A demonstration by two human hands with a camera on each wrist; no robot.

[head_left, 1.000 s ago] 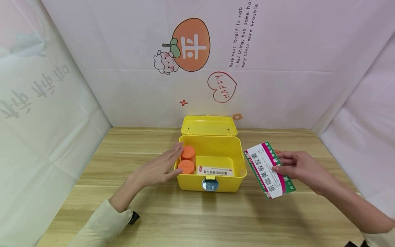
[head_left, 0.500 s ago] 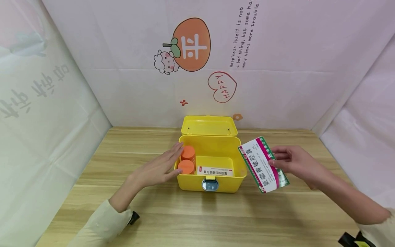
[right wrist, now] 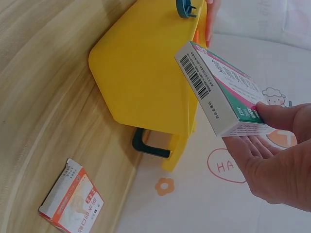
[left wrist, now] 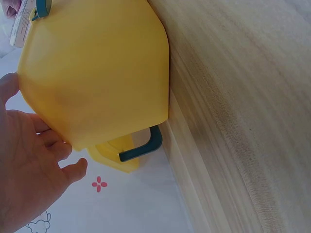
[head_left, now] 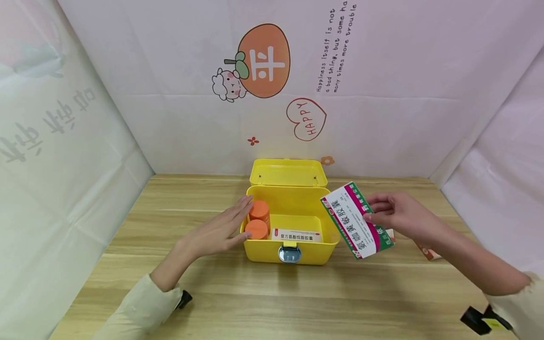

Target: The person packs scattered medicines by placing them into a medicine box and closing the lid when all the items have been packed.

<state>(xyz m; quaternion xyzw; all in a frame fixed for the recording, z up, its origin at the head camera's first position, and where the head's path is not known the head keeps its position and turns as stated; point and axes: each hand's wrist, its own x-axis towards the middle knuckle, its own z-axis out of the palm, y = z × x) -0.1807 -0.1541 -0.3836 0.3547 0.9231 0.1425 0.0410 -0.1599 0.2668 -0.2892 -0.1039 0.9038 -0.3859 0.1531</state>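
A yellow lidded storage box (head_left: 263, 254) stands on the table with its lid (head_left: 289, 173) tipped back. Two orange-capped bottles (head_left: 257, 230) and a white medicine box (head_left: 296, 235) are inside. My left hand (head_left: 216, 231) rests along the storage box's left rim, fingers extended; in the left wrist view the fingertips (left wrist: 62, 150) touch the yellow wall. Just right of the storage box, my right hand (head_left: 399, 215) pinches a green, white and magenta medicine box (head_left: 354, 219) between thumb and fingers. Raised and tilted, this medicine box overlaps the storage box's right rim in the head view.
An orange and white carton (right wrist: 74, 201) lies on the wooden table (right wrist: 43, 111), partly hidden below my right forearm in the head view. A dark green handle (right wrist: 150, 148) sticks out from the storage box. White printed cloth (head_left: 382, 132) backs the table.
My right hand has moved left and slightly away from me, bringing the green and white medicine box to the storage box's right rim. The orange and white carton has come into view; my left hand stays put.
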